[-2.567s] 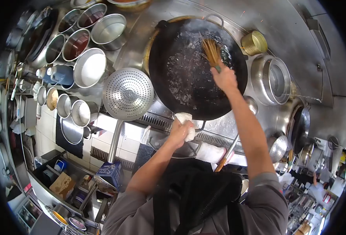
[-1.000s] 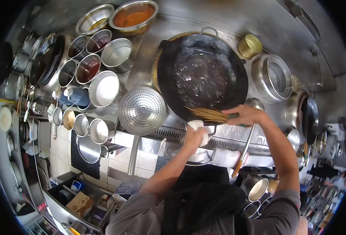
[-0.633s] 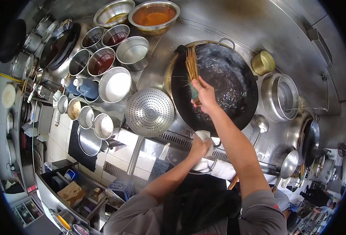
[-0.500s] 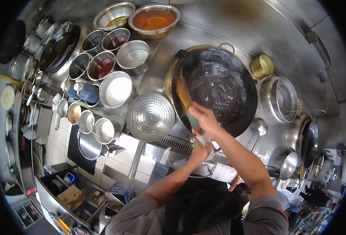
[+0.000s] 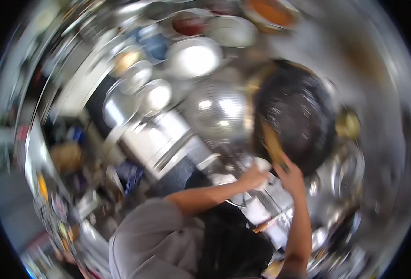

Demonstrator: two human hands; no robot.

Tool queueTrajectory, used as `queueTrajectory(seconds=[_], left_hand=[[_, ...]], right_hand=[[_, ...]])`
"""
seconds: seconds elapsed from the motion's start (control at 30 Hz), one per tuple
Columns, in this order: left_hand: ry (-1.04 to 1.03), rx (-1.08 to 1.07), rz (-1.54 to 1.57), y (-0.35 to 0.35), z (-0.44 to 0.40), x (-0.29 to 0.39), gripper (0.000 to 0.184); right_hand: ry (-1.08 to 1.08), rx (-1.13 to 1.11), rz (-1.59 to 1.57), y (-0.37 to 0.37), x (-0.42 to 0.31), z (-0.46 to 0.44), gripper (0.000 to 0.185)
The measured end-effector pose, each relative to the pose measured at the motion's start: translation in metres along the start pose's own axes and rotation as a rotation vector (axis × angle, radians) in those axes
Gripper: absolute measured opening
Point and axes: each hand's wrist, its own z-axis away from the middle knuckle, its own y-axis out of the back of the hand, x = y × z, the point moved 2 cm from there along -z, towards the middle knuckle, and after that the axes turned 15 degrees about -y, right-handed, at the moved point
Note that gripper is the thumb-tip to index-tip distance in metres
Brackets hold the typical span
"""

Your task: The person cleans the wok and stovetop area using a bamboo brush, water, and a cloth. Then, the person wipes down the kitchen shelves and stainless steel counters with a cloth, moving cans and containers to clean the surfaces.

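A large black wok [image 5: 303, 125] sits on the range with dark, shiny liquid in it. My right hand [image 5: 291, 178] is at the wok's near rim, closed around the lower end of a bamboo wok brush [image 5: 273, 143]. The brush's tan bristles point into the left side of the wok. My left hand [image 5: 252, 178] is closed on a whitish cloth [image 5: 262, 164] at the near-left rim of the wok. Whether the cloth wraps a wok handle is hidden. The whole view is smeared by motion.
A perforated strainer [image 5: 217, 111] lies left of the wok. Several metal bowls stand beyond it, one with white contents [image 5: 194, 58] and one with orange liquid [image 5: 273, 13]. A yellowish tin [image 5: 348, 123] and a metal pot [image 5: 347, 169] stand to the right.
The camera view has turned, so the wok and bowls sit farther right and tilted. Both hands stay by the rim, with the brush still in the right and the cloth in the left.
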Motion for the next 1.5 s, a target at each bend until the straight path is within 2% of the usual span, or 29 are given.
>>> queueTrajectory(seconds=[0.03,0.07,0.13,0.17,0.27,0.33,0.43,0.47,0.57,0.67,0.77,0.83,0.9,0.97,1.0,1.03,1.07,1.1,1.13,1.17,1.2,1.23,1.27,1.3,1.33,1.37,1.4,1.43,1.5], left_hand=[[0.027,0.017,-0.015,0.0,0.0,0.001,0.047],[0.024,0.013,0.103,0.0,0.0,-0.005,0.055],[-0.049,0.018,0.058,-0.005,-0.012,-0.016,0.065],[-0.055,0.097,0.02,-0.016,-0.016,-0.027,0.069],[-0.026,0.093,0.036,-0.002,-0.007,0.0,0.08],[0.013,0.101,0.021,-0.006,-0.011,-0.004,0.081],[0.023,0.115,0.018,-0.008,-0.007,0.002,0.082],[0.019,0.132,0.027,-0.005,-0.004,0.005,0.082],[0.014,0.132,-0.044,-0.008,-0.009,0.002,0.083],[0.062,0.089,0.049,-0.001,-0.006,0.014,0.086],[0.082,0.045,0.123,-0.008,-0.019,-0.004,0.084],[0.077,0.041,0.15,-0.005,-0.022,-0.01,0.082],[0.073,0.026,0.17,-0.006,-0.019,-0.002,0.08],[0.091,0.022,0.07,0.005,-0.004,0.015,0.079],[0.075,0.059,0.045,0.005,-0.003,0.014,0.078],[0.054,-0.025,0.028,0.002,-0.018,0.0,0.083],[0.065,0.078,-0.021,0.003,-0.013,0.005,0.085],[0.039,0.177,-0.122,-0.012,-0.03,-0.019,0.086],[-0.038,0.319,-0.238,-0.022,-0.035,-0.036,0.073],[-0.06,0.18,-0.022,-0.004,-0.016,-0.012,0.054],[-0.077,0.139,0.012,-0.004,-0.021,-0.018,0.042],[-0.092,0.098,0.047,-0.005,-0.026,-0.026,0.031],[-0.192,0.185,0.1,-0.005,-0.015,-0.012,0.024],[-0.259,0.156,0.148,-0.007,-0.021,-0.026,0.02],[-0.166,0.163,0.102,-0.006,-0.019,-0.024,0.015],[-0.115,0.186,0.147,-0.007,-0.014,-0.016,0.016],[-0.101,0.112,0.179,-0.005,-0.014,-0.021,0.031],[-0.083,0.046,0.207,-0.002,-0.015,-0.026,0.048],[-0.1,0.062,0.198,-0.002,-0.009,-0.018,0.045]], right_hand=[[0.084,0.016,0.075,0.011,0.017,0.012,0.052],[0.127,0.019,0.138,0.025,0.04,0.016,0.052],[-0.066,0.194,0.524,0.047,0.065,-0.005,0.058],[0.02,0.29,0.553,0.052,0.095,-0.037,0.058],[-0.062,0.296,0.46,0.026,0.039,-0.069,0.059],[-0.139,0.32,0.352,-0.006,0.006,-0.062,0.058],[0.159,0.247,0.359,-0.021,0.024,-0.05,0.057],[0.27,0.16,0.383,-0.01,0.029,-0.03,0.057],[0.138,0.178,0.707,0.038,0.076,-0.01,0.06],[0.019,0.283,0.839,0.084,0.114,-0.061,0.057],[0.157,0.387,0.764,0.114,0.134,-0.165,0.058],[-0.303,0.11,0.283,0.101,0.062,-0.151,0.058],[-0.266,0.025,-0.161,0.09,0.035,-0.166,0.062],[-0.19,-0.106,-0.553,0.061,0.016,-0.167,0.051],[-0.203,-0.166,-0.54,0.054,0.009,-0.172,0.047],[-0.141,-0.156,-0.669,0.029,-0.011,-0.156,0.043],[-0.088,-0.311,-0.654,0.013,-0.025,-0.144,0.044],[-0.173,-0.198,-0.513,0.004,-0.051,-0.11,0.039],[-0.166,-0.13,-0.529,-0.005,-0.064,-0.085,0.047],[-0.173,-0.095,-0.441,-0.008,-0.062,-0.073,0.059],[-0.171,-0.14,-0.37,-0.007,-0.057,-0.061,0.067],[-0.142,-0.172,-0.329,-0.005,-0.049,-0.052,0.069],[-0.165,-0.2,-0.284,-0.001,-0.039,-0.037,0.068],[-0.181,-0.242,-0.235,0.006,-0.027,-0.027,0.066],[-0.177,-0.272,-0.17,0.016,-0.01,-0.019,0.066],[-0.169,-0.314,-0.099,0.023,0.007,-0.012,0.066],[-0.161,-0.297,0.015,0.032,0.025,-0.007,0.064],[-0.019,-0.155,0.198,0.045,0.056,-0.008,0.065],[0.261,0.126,0.575,0.062,0.12,-0.019,0.065]])
